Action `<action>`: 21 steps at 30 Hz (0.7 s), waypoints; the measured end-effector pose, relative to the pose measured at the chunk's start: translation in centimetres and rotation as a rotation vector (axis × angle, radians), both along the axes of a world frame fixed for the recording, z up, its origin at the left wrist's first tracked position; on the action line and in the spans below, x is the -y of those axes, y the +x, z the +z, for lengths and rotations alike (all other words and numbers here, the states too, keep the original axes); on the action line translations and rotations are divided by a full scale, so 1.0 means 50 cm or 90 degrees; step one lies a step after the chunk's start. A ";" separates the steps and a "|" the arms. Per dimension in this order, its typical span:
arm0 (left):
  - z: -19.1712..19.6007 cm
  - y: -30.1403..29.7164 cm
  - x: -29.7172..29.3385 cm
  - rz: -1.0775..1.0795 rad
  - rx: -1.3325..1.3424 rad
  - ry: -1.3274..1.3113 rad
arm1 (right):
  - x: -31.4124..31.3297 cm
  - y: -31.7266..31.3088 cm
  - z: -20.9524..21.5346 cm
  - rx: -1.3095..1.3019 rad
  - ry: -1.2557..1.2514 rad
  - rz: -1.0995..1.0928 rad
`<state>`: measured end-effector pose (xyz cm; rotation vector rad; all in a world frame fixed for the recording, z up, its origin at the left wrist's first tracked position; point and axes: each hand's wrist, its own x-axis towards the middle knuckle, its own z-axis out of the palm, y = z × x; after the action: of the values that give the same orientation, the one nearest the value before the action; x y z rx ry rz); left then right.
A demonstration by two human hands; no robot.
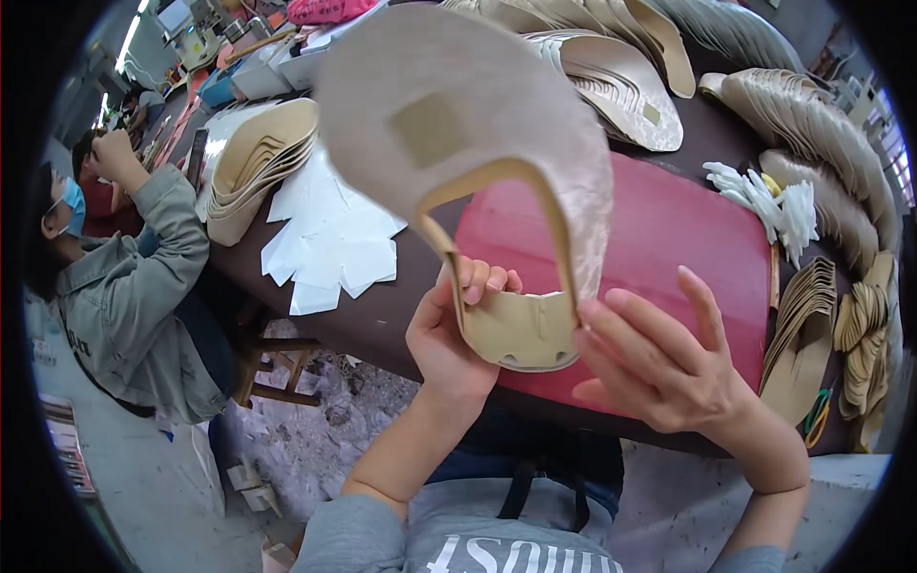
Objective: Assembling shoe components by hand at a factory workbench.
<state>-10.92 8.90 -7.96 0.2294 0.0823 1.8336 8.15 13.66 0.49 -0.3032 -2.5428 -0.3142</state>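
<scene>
Left fingers: the left hand (449,334) curls its fingers (478,279) over the top edge of the tan heel band, thumb behind it, clamped on the piece.
Right fingers: the right hand (659,358) has its fingers (611,304) spread and nearly straight; the upper fingertips press the right end of the band, the others stand free.
Held piece: a pale beige shoe upper (458,105), lifted above the near edge of the table, with a small square tan patch (427,129) on its broad face and a tan-lined opening looping down to the heel band (521,334).
Beneath it: a red mat (688,239) lying on the dark table (382,320), near its front edge.
Table, left part: a stack of cream cut pieces (258,162) and loose white paper shapes (330,234).
Table, far edge: fanned rows of beige uppers (621,86).
Table, right edge: more fanned beige stacks (821,124), white gloves (764,196), and small tan pieces (812,315).
Left of the table: a person in a grey jacket (134,286), face mask on, 1 hand raised.
</scene>
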 end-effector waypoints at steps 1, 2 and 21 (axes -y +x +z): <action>-0.001 -0.002 0.001 0.003 0.006 -0.001 | -0.003 0.001 -0.012 0.006 -0.001 0.003; 0.004 -0.001 0.003 0.012 -0.013 -0.047 | -0.006 0.005 -0.022 0.006 0.001 -0.006; -0.022 0.020 -0.030 -0.012 -0.031 -0.166 | -0.049 0.036 -0.082 0.023 -0.023 -0.041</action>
<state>-9.90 10.41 -9.07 0.0907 0.3489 1.7773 9.97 16.10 -3.61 -0.3980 -2.5799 -0.3006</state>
